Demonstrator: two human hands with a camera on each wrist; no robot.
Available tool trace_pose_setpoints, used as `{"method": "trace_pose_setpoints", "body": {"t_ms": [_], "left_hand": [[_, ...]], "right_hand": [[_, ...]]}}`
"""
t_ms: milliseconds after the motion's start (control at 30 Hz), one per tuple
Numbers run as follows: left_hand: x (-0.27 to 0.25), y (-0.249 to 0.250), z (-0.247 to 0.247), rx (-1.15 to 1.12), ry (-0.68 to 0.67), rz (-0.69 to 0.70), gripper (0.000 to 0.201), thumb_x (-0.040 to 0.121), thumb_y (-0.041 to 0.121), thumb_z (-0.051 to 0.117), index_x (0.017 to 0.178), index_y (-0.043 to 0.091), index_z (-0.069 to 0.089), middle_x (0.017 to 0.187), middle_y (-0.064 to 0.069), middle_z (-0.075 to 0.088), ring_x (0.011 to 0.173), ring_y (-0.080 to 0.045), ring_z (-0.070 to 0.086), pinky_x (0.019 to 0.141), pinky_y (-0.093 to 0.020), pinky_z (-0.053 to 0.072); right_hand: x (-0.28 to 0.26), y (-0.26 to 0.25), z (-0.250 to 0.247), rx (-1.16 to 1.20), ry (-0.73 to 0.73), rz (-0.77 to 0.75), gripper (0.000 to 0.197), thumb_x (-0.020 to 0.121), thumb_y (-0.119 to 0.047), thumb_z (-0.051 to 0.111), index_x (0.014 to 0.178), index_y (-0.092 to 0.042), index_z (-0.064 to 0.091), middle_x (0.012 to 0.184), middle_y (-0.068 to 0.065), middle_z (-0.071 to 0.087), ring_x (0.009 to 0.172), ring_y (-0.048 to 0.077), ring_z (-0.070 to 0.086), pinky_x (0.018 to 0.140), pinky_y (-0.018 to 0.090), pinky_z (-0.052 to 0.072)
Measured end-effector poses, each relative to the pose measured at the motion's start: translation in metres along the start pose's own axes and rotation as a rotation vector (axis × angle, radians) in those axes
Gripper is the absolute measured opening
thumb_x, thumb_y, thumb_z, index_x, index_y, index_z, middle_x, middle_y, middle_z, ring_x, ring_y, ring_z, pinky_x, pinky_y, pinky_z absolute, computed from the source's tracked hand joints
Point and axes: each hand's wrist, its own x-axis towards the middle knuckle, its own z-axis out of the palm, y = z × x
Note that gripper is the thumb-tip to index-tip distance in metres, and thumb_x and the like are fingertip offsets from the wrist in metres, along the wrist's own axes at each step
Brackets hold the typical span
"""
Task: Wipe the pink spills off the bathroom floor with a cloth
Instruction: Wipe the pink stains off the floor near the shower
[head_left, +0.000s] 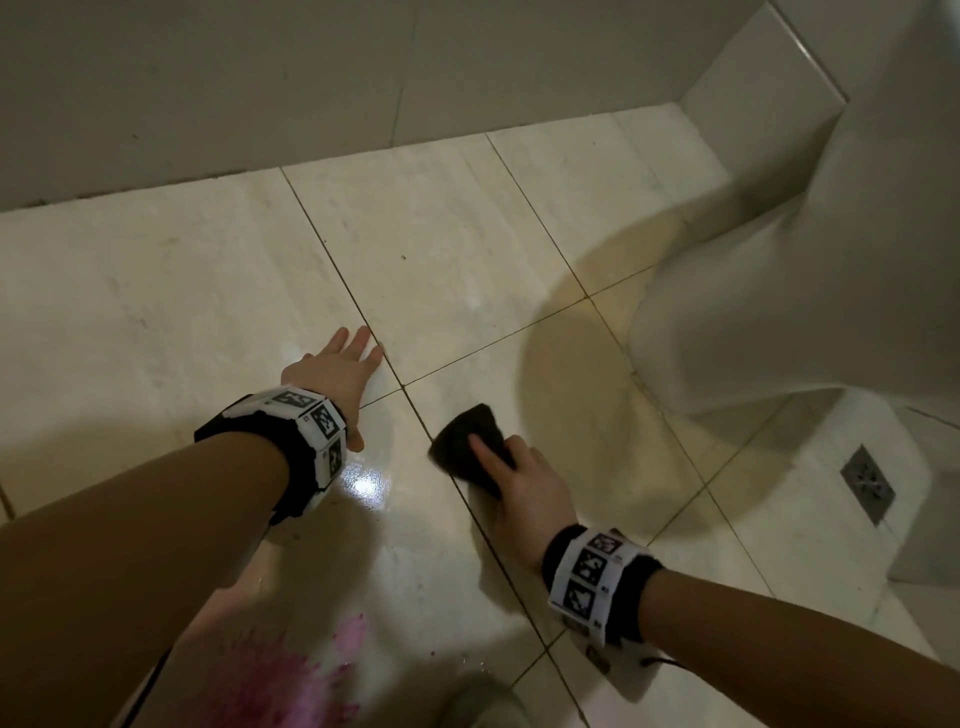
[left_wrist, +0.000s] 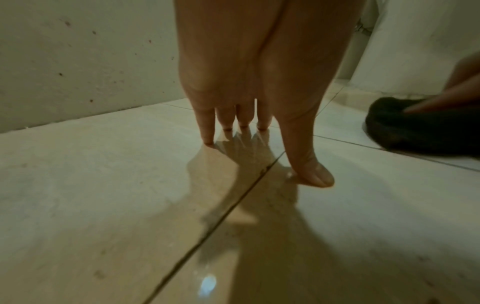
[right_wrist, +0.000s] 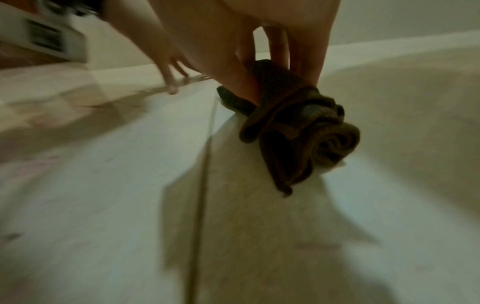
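Observation:
A dark rolled-up cloth (head_left: 470, 441) lies against the cream tiled floor (head_left: 156, 312) near the middle of the head view. My right hand (head_left: 519, 483) grips the cloth (right_wrist: 293, 123), thumb on one side and fingers on the other. My left hand (head_left: 337, 374) rests on the floor to the left with straight, spread fingers (left_wrist: 207, 123) and its thumb touching the tile. It holds nothing. A pink spill (head_left: 291, 670) spreads on the floor near the bottom edge, partly hidden under my left forearm. The cloth (left_wrist: 415, 127) shows at the right edge of the left wrist view.
A white toilet base (head_left: 769, 291) stands at the right, close to my right hand. A metal floor drain (head_left: 866, 483) sits further right. The tiled wall (head_left: 260, 78) runs along the back. A shoe tip (head_left: 483, 701) shows at the bottom.

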Motion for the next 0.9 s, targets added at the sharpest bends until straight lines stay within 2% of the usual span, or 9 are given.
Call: {"method": "trace_pose_setpoints", "body": {"t_ms": [67,133,233,333,433,567,700,833,900], "left_hand": [[-0.001,0.0,0.0,0.002,-0.001,0.003,0.117,0.075,0.033,0.078,0.151,0.019,-0.01,0.157,0.0,-0.02,0.145,-0.017,-0.013,0.117,-0.038,0.02],[-0.002,-0.001,0.001,0.011,0.009,0.01,0.114,0.077,0.034,0.076,0.151,0.02,-0.01,0.157,0.001,-0.02,0.146,-0.017,-0.012,0.116,-0.037,0.02],[-0.004,-0.002,0.003,0.021,0.011,0.016,0.111,0.079,0.036,0.074,0.151,0.019,-0.009,0.157,0.0,-0.02,0.145,-0.017,-0.012,0.116,-0.035,0.018],[-0.003,-0.002,0.003,0.022,0.008,0.015,0.111,0.078,0.037,0.074,0.151,0.019,-0.008,0.157,0.0,-0.02,0.145,-0.017,-0.012,0.116,-0.035,0.018],[-0.002,-0.002,0.003,0.021,0.008,0.01,0.111,0.078,0.035,0.075,0.151,0.019,-0.007,0.157,0.0,-0.019,0.146,-0.017,-0.012,0.116,-0.036,0.018],[-0.001,-0.003,0.004,0.021,0.022,0.013,0.111,0.077,0.035,0.076,0.151,0.02,-0.005,0.157,0.001,-0.018,0.146,-0.017,-0.012,0.117,-0.036,0.018],[0.0,-0.002,0.004,0.027,0.021,0.006,0.112,0.076,0.037,0.076,0.151,0.02,-0.005,0.157,0.001,-0.018,0.146,-0.017,-0.012,0.116,-0.037,0.02],[0.0,-0.002,0.003,0.037,0.019,0.009,0.112,0.077,0.037,0.076,0.151,0.019,-0.005,0.157,0.0,-0.019,0.146,-0.018,-0.012,0.115,-0.037,0.022],[-0.001,-0.001,0.004,0.037,0.021,0.006,0.111,0.077,0.037,0.076,0.151,0.019,-0.006,0.157,0.0,-0.019,0.146,-0.018,-0.012,0.115,-0.037,0.022]], "right_hand": [[-0.005,0.007,0.004,0.032,0.007,-0.064,0.068,0.066,-0.01,0.078,0.13,-0.017,0.056,0.098,0.012,0.06,0.077,0.028,0.061,0.054,0.032,0.053],[0.003,0.022,-0.009,0.059,0.032,-0.024,0.061,0.08,-0.012,0.066,0.137,-0.023,0.048,0.111,0.012,0.054,0.093,0.028,0.056,0.072,0.034,0.05],[0.02,0.062,-0.032,0.021,0.087,0.248,0.059,0.091,-0.013,0.05,0.145,-0.03,0.032,0.127,0.008,0.04,0.104,0.025,0.044,0.087,0.03,0.038],[0.03,0.109,-0.051,-0.133,0.072,0.496,0.069,0.091,-0.008,0.049,0.149,-0.029,0.02,0.14,0.014,0.03,0.12,0.033,0.04,0.097,0.036,0.037],[0.03,0.147,-0.059,-0.206,-0.015,0.629,0.067,0.093,-0.007,0.048,0.15,-0.026,0.019,0.145,0.018,0.025,0.127,0.036,0.034,0.098,0.04,0.039],[0.036,0.145,-0.048,-0.188,-0.102,0.659,0.067,0.095,-0.006,0.044,0.151,-0.024,0.011,0.15,0.02,0.018,0.131,0.037,0.031,0.106,0.041,0.033],[0.03,0.094,-0.038,-0.094,-0.053,0.627,0.065,0.096,-0.011,0.041,0.152,-0.023,0.009,0.154,0.015,0.012,0.136,0.035,0.027,0.109,0.037,0.029],[0.006,0.021,-0.012,-0.036,-0.139,0.41,0.071,0.093,-0.015,0.049,0.151,-0.025,0.009,0.148,0.013,0.02,0.117,0.032,0.046,0.093,0.032,0.043],[0.005,0.014,-0.007,-0.011,-0.168,0.392,0.071,0.092,-0.018,0.05,0.15,-0.026,0.011,0.147,0.013,0.022,0.115,0.03,0.048,0.093,0.033,0.045]]}}
